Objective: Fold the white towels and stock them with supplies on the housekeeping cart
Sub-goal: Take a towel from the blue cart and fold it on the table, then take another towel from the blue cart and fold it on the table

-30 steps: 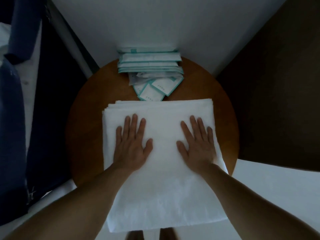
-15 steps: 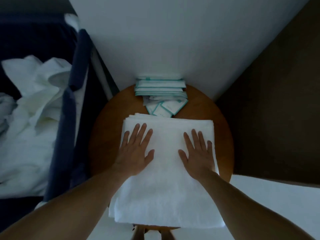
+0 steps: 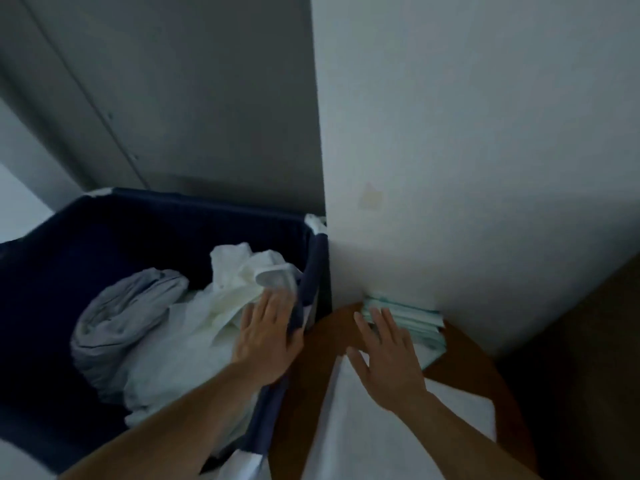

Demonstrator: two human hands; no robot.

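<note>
Left hand [image 3: 265, 336] off towel [image 3: 363, 431], over cart rim [image 3: 313, 268]; right hand [image 3: 388, 355] above towel; grips splayed, empty.

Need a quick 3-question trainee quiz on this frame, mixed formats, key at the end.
1. True or false: the left hand is at the bin, the right hand over the table.
2. Where do the packets lie? A in the bin; B on the table by the wall; C on the floor.
3. Fill in: the rolled bundle beside the white linen in the bin is ____.
Key: 1 true; 2 B; 3 grey.
</note>
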